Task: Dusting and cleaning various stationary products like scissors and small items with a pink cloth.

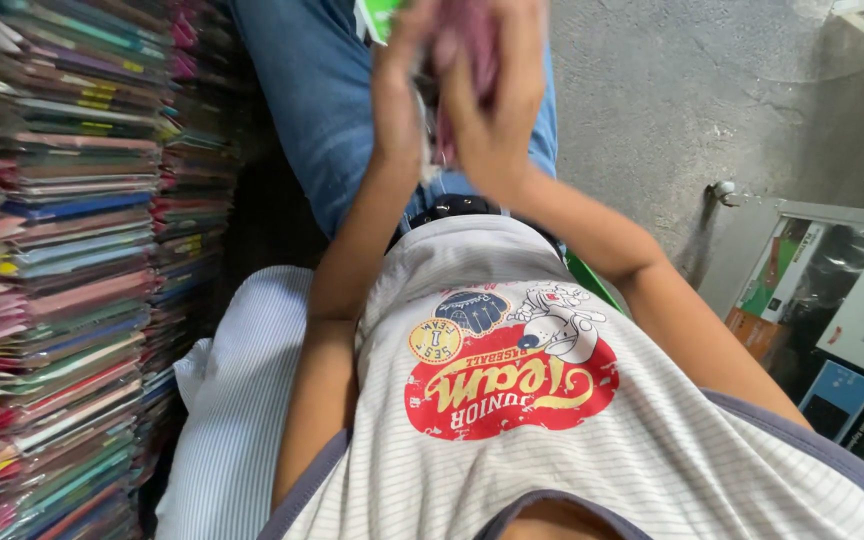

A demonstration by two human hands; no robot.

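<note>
I look down my own striped shirt with a red printed badge and my blue jeans. Both hands are raised together at the top of the view. My left hand [397, 90] and my right hand [500, 110] press around a dark pink, soft-looking item [474, 45], which is blurred and mostly hidden by the fingers. A green and white piece [376, 16] shows just above my left hand at the frame's top edge; I cannot tell whether it is held.
Tall stacks of flat, colourful packets [62, 260] fill the left side. A striped white cloth [227, 400] lies by my left arm. Grey concrete floor [672, 110] is at right, with a glass-fronted cabinet [832, 300] holding printed boxes.
</note>
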